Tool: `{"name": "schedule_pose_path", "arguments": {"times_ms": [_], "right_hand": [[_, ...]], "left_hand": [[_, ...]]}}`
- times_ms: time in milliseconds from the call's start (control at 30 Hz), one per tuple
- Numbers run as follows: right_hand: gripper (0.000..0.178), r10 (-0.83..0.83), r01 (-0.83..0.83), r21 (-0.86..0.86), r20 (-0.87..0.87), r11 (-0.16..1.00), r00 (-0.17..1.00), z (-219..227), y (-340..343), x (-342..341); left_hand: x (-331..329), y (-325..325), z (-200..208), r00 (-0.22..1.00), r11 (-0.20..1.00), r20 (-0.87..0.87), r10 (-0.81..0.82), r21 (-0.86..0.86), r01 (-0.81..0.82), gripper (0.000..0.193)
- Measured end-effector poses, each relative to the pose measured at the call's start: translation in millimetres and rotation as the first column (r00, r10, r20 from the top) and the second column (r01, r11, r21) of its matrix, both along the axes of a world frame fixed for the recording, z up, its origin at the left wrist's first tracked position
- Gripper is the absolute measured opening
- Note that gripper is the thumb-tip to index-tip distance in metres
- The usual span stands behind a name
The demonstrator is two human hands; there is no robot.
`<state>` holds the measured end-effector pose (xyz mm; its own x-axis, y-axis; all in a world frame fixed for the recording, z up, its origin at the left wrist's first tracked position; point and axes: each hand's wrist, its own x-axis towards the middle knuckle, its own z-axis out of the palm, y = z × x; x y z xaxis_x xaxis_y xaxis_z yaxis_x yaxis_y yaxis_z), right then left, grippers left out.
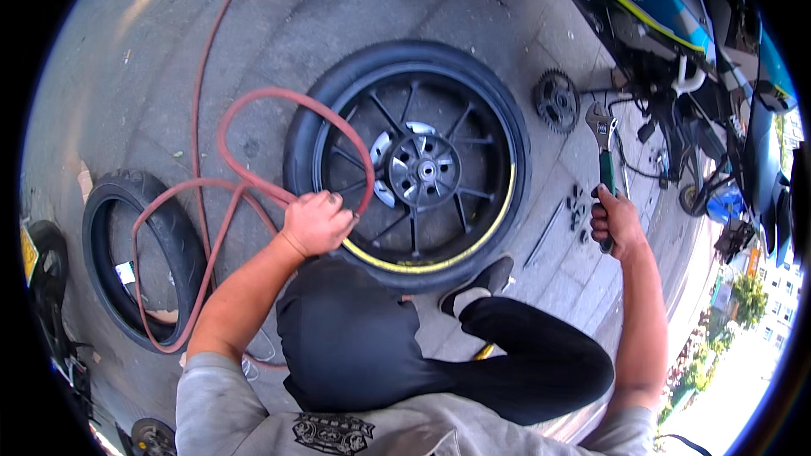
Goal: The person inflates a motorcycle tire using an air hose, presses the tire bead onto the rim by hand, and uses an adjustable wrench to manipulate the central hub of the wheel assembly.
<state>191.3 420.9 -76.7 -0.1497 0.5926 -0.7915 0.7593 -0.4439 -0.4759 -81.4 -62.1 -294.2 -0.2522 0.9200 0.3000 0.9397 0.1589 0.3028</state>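
My left hand [319,224] is closed around a red air hose [294,95], which loops over the near left side of a motorcycle wheel. The wheel's black tyre [405,52] lies flat on the ground, around a dark spoked rim [416,236] with a yellow stripe on part of its edge. Out to the right, my right hand [617,219] grips the green handle of an adjustable wrench [602,131], its metal jaw pointing away from me. The hose's end is not visible in my left fist.
A loose tyre [101,245] lies at left, hose across it. At right are a sprocket [557,101], a thin rod [547,232], several small dark parts [578,207] and a motorcycle [650,25]. A dark shoe [478,285] rests close to the wheel.
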Motion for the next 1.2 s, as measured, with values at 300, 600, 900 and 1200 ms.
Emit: {"name": "schedule_pose_path", "arguments": {"times_ms": [300, 600, 900, 1200], "right_hand": [[0.055, 0.835, -0.678, 0.702, 0.225, 0.219, 0.503, 146, -90, -333], [0.060, 0.632, -0.596, 0.775, 0.574, -0.213, 0.521, 47, -86, -419], [0.056, 0.745, -0.548, 0.505, -0.478, 0.667, 0.466, 137, -67, -481], [0.060, 0.253, -0.332, -0.196, -0.342, 0.923, 0.905, -57, -169, -289]], "left_hand": [[-5, -14, -7, 0.999, 0.999, 0.039, 0.026, 0.036, -0.027, 0.025], [-7, -12, -12, 0.998, 0.998, 0.061, -0.005, 0.066, 0.001, 0.018], [3, -17, -21, 0.996, 0.980, 0.083, -0.013, 0.198, -0.003, 0.018], [-4, -19, -20, 0.996, 0.987, 0.082, -0.024, 0.158, 0.011, 0.019]]}}
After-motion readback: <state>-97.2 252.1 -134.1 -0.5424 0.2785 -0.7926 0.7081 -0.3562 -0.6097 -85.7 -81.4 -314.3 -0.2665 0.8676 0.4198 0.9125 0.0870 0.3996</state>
